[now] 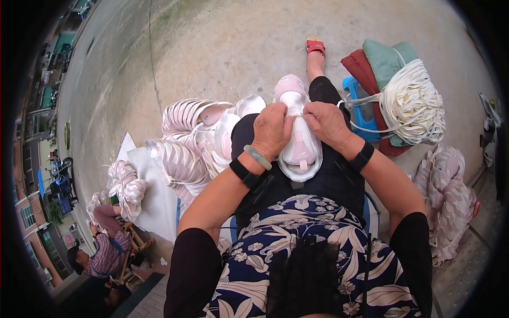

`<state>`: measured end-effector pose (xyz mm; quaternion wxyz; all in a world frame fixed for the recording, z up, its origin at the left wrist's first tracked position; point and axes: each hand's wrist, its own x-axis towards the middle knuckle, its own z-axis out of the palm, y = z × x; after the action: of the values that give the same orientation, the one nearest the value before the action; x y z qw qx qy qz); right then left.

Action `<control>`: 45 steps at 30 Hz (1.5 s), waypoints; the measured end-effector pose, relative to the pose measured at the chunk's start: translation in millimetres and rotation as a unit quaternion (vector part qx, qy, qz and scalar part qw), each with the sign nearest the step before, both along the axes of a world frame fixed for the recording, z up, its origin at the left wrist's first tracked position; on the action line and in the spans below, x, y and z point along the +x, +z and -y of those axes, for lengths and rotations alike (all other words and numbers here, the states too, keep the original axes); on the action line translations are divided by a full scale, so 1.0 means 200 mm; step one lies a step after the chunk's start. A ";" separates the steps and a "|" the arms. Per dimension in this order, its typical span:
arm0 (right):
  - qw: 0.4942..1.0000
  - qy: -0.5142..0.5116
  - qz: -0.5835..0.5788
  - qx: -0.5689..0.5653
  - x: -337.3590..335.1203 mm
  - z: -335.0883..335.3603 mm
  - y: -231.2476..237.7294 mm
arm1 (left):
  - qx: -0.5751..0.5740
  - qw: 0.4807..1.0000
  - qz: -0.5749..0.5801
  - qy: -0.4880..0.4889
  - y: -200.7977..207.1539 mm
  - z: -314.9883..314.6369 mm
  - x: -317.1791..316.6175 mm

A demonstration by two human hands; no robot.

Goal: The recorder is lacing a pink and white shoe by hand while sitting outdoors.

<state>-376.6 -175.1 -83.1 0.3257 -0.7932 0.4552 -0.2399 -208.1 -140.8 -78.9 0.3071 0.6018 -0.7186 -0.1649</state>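
A pale pink and white shoe upper [301,146] lies lengthwise over my lap, its rounded toe [290,85] pointing away from me. Its white mesh tongue shows between my hands, and a small pink pull tab sits at the near end. My left hand [272,130] is closed on the left edge of the lacing opening. On the opposite edge, my right hand [330,124] is closed the same way, thumb and fingers pinched. Any lace between the fingertips is too small to make out. Both wrists wear dark bands, and a pale bangle circles the left one.
Stacked shoe uppers [185,153] lie at my left beside a white sheet [159,183]. To my right, a large bundle of white laces [416,103] rests by green and red cloth and a blue stool [360,108]. Tied uppers [442,196] lie nearer. Another person [108,246] sits far left.
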 end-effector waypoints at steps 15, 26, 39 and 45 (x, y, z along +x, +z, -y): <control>0.997 0.014 0.077 -0.030 0.03 -0.03 -0.03 | 0.000 0.999 -0.040 -0.025 0.04 -0.04 0.02; 0.986 -0.045 0.127 0.101 0.06 -0.03 -0.09 | 0.065 0.991 -0.113 0.015 0.02 -0.07 0.01; 0.979 0.012 0.110 0.172 0.06 0.04 -0.08 | -0.024 0.998 -0.016 -0.049 0.03 -0.05 0.04; 0.981 0.029 0.100 0.165 0.05 0.05 -0.10 | -0.020 0.999 0.006 -0.042 0.01 -0.04 0.01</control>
<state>-365.9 -185.2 -102.9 0.5031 -0.7135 0.4299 -0.2303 -205.8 -133.4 -76.3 0.3077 0.5658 -0.7482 -0.1593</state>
